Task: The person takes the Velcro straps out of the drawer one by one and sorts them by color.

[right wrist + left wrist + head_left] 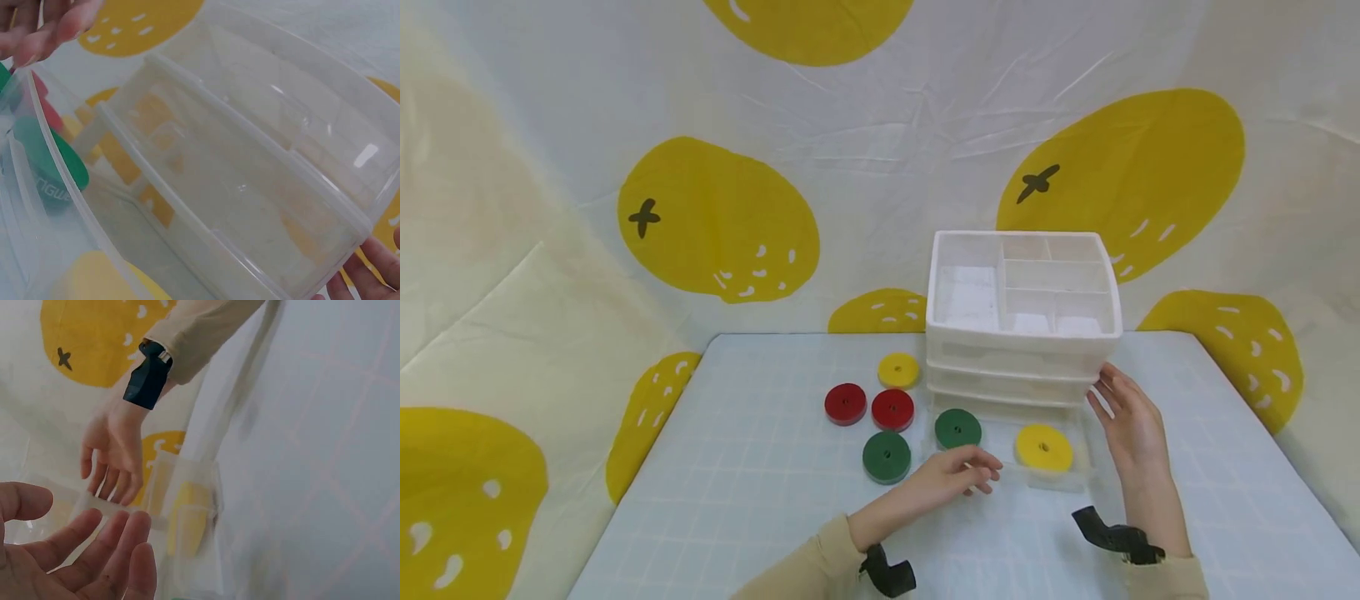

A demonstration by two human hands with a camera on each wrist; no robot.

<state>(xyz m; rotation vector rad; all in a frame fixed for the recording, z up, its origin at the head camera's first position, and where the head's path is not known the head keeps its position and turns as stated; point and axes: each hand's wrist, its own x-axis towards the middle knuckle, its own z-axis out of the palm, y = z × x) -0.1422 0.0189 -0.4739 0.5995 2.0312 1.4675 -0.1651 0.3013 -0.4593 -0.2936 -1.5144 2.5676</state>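
A white drawer unit (1022,350) with a divided top stands at the back, its clear bottom drawer (1000,433) pulled out. In that drawer lie a green disc (958,428) and a yellow disc (1043,448), each with a small centre hole. My left hand (951,477), fingers loosely bent and holding nothing, hovers at the drawer's front edge, close to the green disc. At the unit's right side is my right hand (1131,417), its fingertips (369,269) right at the lower corner of an upper drawer (250,194). Nothing shows gripped in it.
Left of the unit, a second yellow disc (898,371), two red discs (846,404) and another green disc (887,457) lie on the pale checked tablecloth (760,500). A cloth backdrop (865,208) with yellow fruit prints hangs behind the table.
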